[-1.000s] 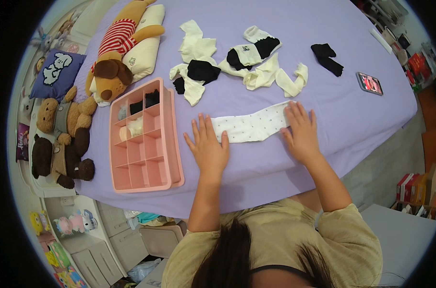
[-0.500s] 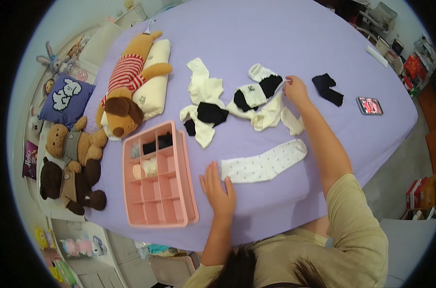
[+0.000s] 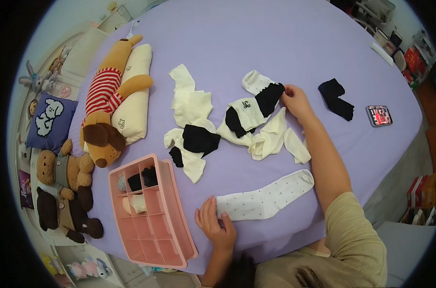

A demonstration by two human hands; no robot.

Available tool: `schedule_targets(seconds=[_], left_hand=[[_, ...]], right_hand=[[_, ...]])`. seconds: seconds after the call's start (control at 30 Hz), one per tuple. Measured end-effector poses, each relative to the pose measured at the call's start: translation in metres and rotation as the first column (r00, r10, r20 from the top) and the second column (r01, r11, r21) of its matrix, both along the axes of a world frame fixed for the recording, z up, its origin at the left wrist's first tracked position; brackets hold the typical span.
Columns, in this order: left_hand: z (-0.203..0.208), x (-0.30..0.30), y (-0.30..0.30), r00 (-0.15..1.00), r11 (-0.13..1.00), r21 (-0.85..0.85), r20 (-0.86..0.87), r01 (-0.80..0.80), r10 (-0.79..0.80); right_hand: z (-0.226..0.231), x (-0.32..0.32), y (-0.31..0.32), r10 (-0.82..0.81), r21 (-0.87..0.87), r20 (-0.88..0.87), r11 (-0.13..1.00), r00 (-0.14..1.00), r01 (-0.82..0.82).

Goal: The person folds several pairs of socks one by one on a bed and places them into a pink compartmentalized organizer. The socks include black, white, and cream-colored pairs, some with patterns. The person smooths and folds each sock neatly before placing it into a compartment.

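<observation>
A white sock with small dark dots (image 3: 263, 198) lies flat in front of me on the bed. My left hand (image 3: 217, 224) rests open at its left end, fingers stretched out and thumb beside the sock's edge. Farther off, my right hand (image 3: 297, 102) pinches the edge of a black sock (image 3: 270, 100) in a loose pile. In the same pile lie a white sock with a dark mark (image 3: 247, 115) and cream socks (image 3: 271, 137). Left of it is a second heap of cream socks (image 3: 191, 103) with a black sock (image 3: 201, 140) on top.
A pink divided box (image 3: 169, 211) stands at the left, with rolled socks in several compartments. Beyond it lie a plush dog (image 3: 102, 91), a cream pillow (image 3: 134, 105) and teddy bears (image 3: 66, 168). A black sock (image 3: 335, 98) and a phone (image 3: 380, 116) lie at the right.
My view has shifted, so the bed's things appear lower. My right hand's fingertips have come onto the black sock's edge. My left hand stays beside the dotted sock.
</observation>
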State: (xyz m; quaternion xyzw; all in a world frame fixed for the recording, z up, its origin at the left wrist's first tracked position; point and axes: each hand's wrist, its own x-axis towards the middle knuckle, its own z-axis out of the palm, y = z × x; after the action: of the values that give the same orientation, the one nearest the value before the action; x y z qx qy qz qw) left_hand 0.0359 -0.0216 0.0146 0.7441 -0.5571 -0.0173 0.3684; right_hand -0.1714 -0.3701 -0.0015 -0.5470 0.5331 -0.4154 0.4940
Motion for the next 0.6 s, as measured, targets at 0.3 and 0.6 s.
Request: schedule_targets(seconds=[0.3,0.6], left_hand=[[-0.005,0.004,-0.003,1.000,0.999,-0.048,0.014,0.009,-0.008],[-0.002,0.001,-0.003,1.000,0.994,-0.112,0.016,-0.004,0.006]], right_hand=[[0.035,0.005,0.013,-0.247,-0.334,0.330,0.872,0.911,0.358],[0.060,0.031,0.080,-0.175,-0.814,-0.256,0.570,0.951,-0.114]])
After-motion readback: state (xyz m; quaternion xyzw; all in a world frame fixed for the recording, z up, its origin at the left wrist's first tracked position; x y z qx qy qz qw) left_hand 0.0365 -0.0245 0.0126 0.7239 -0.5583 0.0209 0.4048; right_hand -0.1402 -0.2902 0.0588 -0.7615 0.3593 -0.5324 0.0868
